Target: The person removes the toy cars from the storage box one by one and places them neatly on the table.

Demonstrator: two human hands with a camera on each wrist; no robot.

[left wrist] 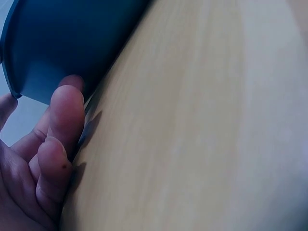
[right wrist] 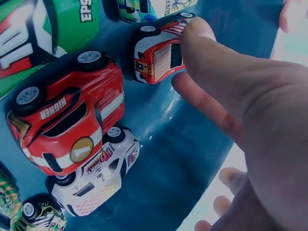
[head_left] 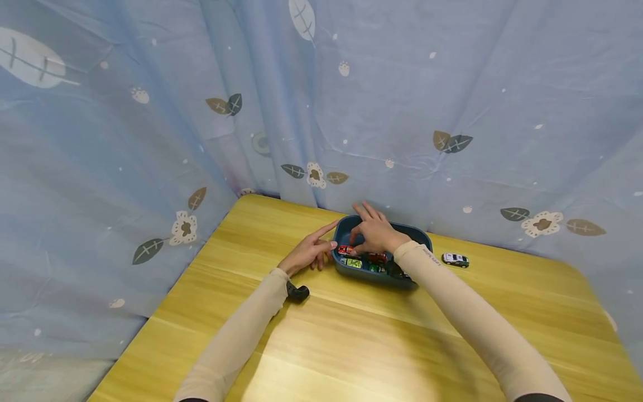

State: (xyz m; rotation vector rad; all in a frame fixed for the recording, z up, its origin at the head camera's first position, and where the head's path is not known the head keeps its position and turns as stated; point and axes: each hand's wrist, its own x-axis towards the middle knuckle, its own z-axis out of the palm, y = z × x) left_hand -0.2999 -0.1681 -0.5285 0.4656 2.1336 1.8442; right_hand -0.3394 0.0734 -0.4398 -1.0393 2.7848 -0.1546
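A dark blue rectangular bin with toy cars in it sits near the back of the table. My right hand reaches into its left part. The thumb and index finger pinch a red and white toy car; the other fingers spread over the back rim. My left hand rests at the bin's left end, index finger stretched along the rim and thumb at the edge. Its lower fingers bend beside the bin's outer wall, close over the table.
Beside the held car lie a larger red car, a white car, a green car and a yellow-green car. A white and black toy car stands on the table right of the bin. A patterned blue curtain hangs behind.
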